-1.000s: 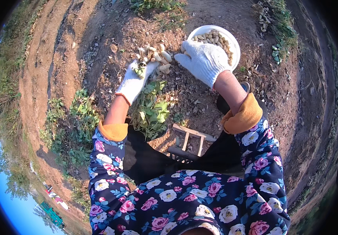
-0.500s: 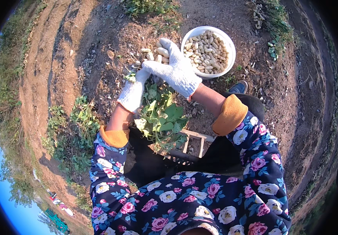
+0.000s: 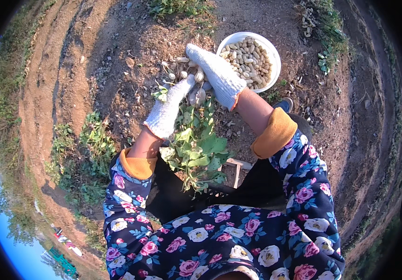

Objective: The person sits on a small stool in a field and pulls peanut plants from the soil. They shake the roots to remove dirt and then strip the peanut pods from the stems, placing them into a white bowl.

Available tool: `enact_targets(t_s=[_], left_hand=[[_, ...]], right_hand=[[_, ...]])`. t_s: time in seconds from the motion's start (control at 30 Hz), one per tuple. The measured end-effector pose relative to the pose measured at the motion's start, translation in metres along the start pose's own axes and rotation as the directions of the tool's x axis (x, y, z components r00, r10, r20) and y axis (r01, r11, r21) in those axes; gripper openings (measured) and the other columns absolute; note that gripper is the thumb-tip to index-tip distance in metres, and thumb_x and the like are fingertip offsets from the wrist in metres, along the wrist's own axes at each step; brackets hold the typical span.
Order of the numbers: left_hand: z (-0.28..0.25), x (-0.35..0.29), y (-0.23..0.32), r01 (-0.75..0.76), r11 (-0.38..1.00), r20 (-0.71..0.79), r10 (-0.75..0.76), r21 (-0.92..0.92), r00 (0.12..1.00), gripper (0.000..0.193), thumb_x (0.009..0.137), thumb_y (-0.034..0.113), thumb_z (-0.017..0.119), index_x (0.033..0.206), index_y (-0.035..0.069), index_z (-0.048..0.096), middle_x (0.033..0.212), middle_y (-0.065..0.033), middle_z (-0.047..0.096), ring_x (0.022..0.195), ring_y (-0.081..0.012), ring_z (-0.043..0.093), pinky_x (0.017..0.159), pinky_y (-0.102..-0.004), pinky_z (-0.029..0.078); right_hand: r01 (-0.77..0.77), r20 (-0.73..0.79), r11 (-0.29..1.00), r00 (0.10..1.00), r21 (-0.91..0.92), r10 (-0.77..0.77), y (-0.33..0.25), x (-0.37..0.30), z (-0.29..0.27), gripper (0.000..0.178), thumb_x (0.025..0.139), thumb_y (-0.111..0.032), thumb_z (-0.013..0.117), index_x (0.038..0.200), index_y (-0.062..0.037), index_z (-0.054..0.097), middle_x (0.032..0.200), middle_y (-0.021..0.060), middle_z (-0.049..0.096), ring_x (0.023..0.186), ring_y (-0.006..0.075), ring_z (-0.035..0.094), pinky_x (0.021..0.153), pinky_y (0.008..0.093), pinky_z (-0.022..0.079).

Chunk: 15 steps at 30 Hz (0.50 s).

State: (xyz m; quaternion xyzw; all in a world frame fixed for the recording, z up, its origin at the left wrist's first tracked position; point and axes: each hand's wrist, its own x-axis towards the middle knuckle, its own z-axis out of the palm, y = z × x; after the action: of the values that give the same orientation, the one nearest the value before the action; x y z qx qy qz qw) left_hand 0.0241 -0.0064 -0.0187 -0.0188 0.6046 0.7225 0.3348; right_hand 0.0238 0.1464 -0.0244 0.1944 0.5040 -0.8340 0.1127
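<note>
Both my hands wear white knitted gloves. My left hand [image 3: 167,111] is closed round the stem end of an uprooted peanut plant [image 3: 197,148], whose green leaves hang toward my lap. Pale peanuts [image 3: 183,74] cluster at its root end, just beyond my left fingers. Bent over that cluster, my right hand [image 3: 219,77] has its fingers curled against the peanuts; its palm side is partly hidden. Right beside it stands a round white bucket [image 3: 277,63], well filled with picked peanuts [image 3: 249,60].
Leafy plants lie on the soil at the left [image 3: 86,158], the top [image 3: 180,7] and the upper right [image 3: 330,30], where more peanuts show [image 3: 307,21]. Under me is part of a wooden frame [image 3: 238,165]. My shoe [image 3: 285,103] sits below the bucket.
My right hand has turned and drawn in over the root end, covering some peanuts seen before. The left hand has shifted up and right, and the plant's leaves swing slightly.
</note>
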Motion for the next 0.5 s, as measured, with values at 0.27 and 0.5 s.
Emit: enact_targets(t_s=[0.27,0.5], left_hand=[[-0.004,0.004,-0.006,0.129,0.976,0.099,-0.113,-0.175,0.989,0.037,0.095,0.035,0.055,0.122,0.010,0.059,0.109,0.0021,0.061,0.093,-0.0086,0.056,0.085,-0.0256,0.044],[0.004,0.000,-0.001,0.145,0.948,0.081,-0.127,-0.283,0.989,0.040,0.094,0.035,0.056,0.125,0.009,0.057,0.113,0.0019,0.060,0.096,-0.0076,0.054,0.084,-0.0241,0.045]], right_hand=[[0.176,0.132,0.968,0.979,-0.178,-0.154,-0.007,0.005,-0.008,0.034,0.090,-0.040,0.059,0.086,-0.0059,0.059,0.064,-0.0011,0.056,0.053,0.0061,0.051,0.047,0.0199,0.038],[0.048,0.019,0.999,0.999,0.010,-0.048,-0.013,-0.001,-0.002,0.030,0.093,-0.034,0.053,0.083,-0.0065,0.061,0.064,0.0006,0.058,0.051,0.0076,0.052,0.043,0.0209,0.036]])
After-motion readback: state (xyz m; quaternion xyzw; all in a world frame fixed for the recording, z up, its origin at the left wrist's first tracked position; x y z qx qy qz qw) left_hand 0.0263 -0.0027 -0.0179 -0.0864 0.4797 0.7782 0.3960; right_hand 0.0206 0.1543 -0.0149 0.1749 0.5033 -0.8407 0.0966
